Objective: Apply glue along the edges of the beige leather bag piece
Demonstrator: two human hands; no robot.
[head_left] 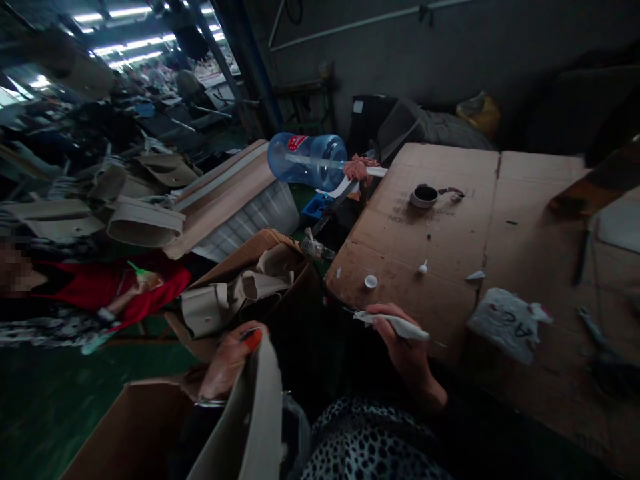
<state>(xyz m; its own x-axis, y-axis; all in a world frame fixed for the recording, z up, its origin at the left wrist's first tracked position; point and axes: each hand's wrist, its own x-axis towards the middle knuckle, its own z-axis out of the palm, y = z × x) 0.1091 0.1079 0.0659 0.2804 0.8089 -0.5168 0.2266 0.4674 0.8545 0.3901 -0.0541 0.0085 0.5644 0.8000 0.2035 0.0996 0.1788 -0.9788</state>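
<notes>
My left hand (227, 367), at the lower middle left, is closed round the upper edge of a beige bag body (265, 407), which hangs down towards my lap. Something orange shows at the thumb of that hand. My right hand (407, 363) pinches a slim white item (405, 327) with a ragged left end, over the table's near edge; whether it is a tube or a folded cloth is unclear. Beyond it on the cardboard-covered table (450, 247) stand a small white cap (371, 282) and a small white nozzle (423, 267).
A cardboard box (270, 237) holds several beige bags. More bags (145, 223) lie at left, near a person in a red garment (165, 283). A blue water bottle (307, 162) lies beyond. The table bears a round dark dish (424, 195) and a plastic bag (507, 323).
</notes>
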